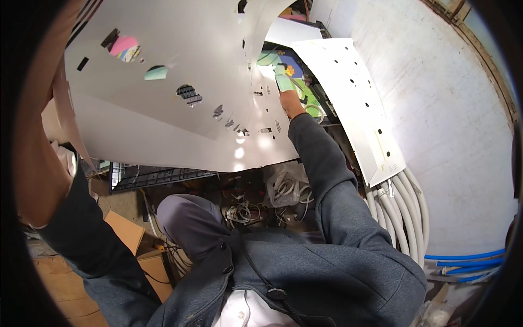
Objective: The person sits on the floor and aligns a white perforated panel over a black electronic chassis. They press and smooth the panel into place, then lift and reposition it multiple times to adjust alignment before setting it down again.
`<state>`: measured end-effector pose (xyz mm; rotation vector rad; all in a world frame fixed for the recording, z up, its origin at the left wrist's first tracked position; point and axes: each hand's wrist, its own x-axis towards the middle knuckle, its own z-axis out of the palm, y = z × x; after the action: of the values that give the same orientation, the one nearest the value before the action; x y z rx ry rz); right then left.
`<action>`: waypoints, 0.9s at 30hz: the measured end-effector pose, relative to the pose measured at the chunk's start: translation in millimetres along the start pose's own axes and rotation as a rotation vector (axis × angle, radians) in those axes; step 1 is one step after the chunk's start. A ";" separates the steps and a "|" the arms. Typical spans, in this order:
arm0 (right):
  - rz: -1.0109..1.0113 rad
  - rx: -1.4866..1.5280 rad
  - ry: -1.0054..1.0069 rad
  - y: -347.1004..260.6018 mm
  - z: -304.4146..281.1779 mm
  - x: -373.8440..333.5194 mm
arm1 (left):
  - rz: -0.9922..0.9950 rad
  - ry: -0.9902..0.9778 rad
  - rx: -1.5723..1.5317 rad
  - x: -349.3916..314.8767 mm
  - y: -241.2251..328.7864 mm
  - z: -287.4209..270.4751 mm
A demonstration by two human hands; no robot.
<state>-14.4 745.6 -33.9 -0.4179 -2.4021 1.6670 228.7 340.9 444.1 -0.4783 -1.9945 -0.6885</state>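
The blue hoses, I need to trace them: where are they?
Head view, lower right: the blue hoses run along the white wall's foot, right of the grey hose bundle.

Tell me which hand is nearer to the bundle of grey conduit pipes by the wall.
Right. The right hand grips the right edge of the white metal panel, up and left of the grey conduit pipes. The left hand holds the panel's far left edge, much farther away.
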 end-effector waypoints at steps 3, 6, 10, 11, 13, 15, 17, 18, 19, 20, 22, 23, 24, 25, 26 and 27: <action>0.026 -0.016 -0.001 -4.0 3.9 -4.1 | -0.001 -0.001 0.009 0.4 -1.8 -1.4; 0.045 -0.031 0.028 -0.1 -4.4 6.2 | 0.005 0.009 0.000 2.7 -0.9 -0.8; 0.069 -0.001 0.008 -2.1 0.6 0.5 | 0.001 0.008 0.014 1.5 -3.2 -2.1; 0.070 -0.006 0.006 -2.7 1.4 -0.7 | 0.001 0.008 0.017 1.8 -3.4 -2.1; 0.083 -0.009 -0.022 -2.7 0.4 -0.2 | 0.000 0.009 0.021 1.8 -4.0 -1.7; 0.072 -0.006 -0.020 -0.6 0.4 2.1 | 0.000 0.012 0.023 1.9 -3.3 -0.2; 0.036 0.006 0.011 4.3 2.1 6.0 | 0.007 0.011 0.025 0.4 1.6 0.2; 0.044 0.052 -0.004 5.5 1.9 9.9 | 0.011 0.015 0.024 1.2 2.9 0.2; 0.057 0.096 -0.020 6.6 1.8 12.6 | 0.010 0.013 0.017 -0.1 5.1 2.0; 0.069 0.140 -0.035 8.3 1.3 14.4 | 0.007 0.015 0.019 0.5 3.8 2.6; 0.049 0.101 -0.004 10.3 4.7 12.7 | 0.001 0.015 0.021 2.3 2.6 2.0; 0.039 0.082 0.008 9.5 7.5 11.1 | -0.001 0.015 0.025 2.1 1.5 1.1; 0.040 0.105 0.002 8.1 10.0 10.0 | -0.003 0.014 0.030 1.9 1.3 -0.1; 0.040 0.126 0.001 8.3 10.4 10.4 | -0.003 0.015 0.029 3.7 0.2 -2.0; 0.039 0.148 0.000 8.5 10.6 10.8 | -0.001 0.020 0.031 3.7 0.5 -2.9; 0.055 0.158 -0.002 8.9 10.1 10.8 | 0.000 0.020 0.032 3.8 1.0 -3.4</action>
<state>-26.6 743.2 -45.9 -0.4604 -2.2585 1.8643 229.7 339.7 449.1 -0.4510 -1.9838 -0.6580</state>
